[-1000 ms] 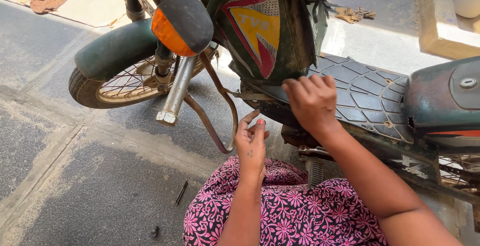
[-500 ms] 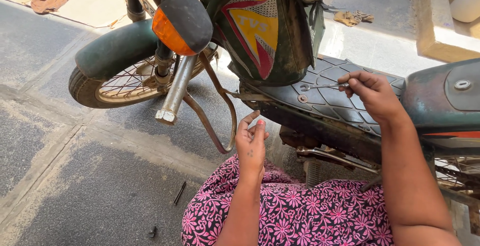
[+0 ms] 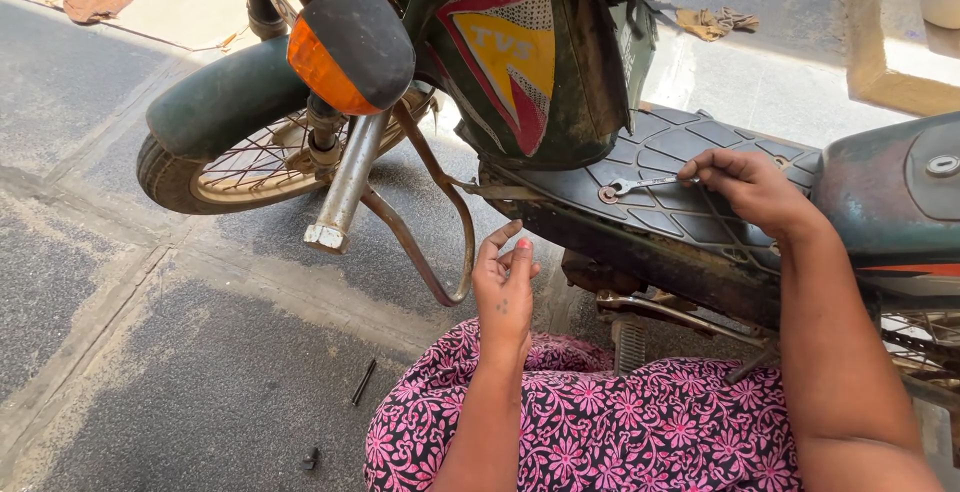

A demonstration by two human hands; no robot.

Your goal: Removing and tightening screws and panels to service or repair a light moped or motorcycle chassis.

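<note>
Your right hand (image 3: 755,190) grips small spanner (image 3: 640,185), ring end on bolt (image 3: 607,194) of scooter footboard (image 3: 690,167). Left hand (image 3: 503,287) half open, holds nothing, just under footboard edge. Risk: spanner slips off bolt, knuckles hit footboard.

Right hand (image 3: 755,190) now off the near edge of the moped footboard (image 3: 680,187), resting farther along it toward the seat, fingers closed on a small spanner (image 3: 640,185) laid flat on the footboard. Left hand (image 3: 503,287) slightly lower below the footboard, fingers looser.
</note>
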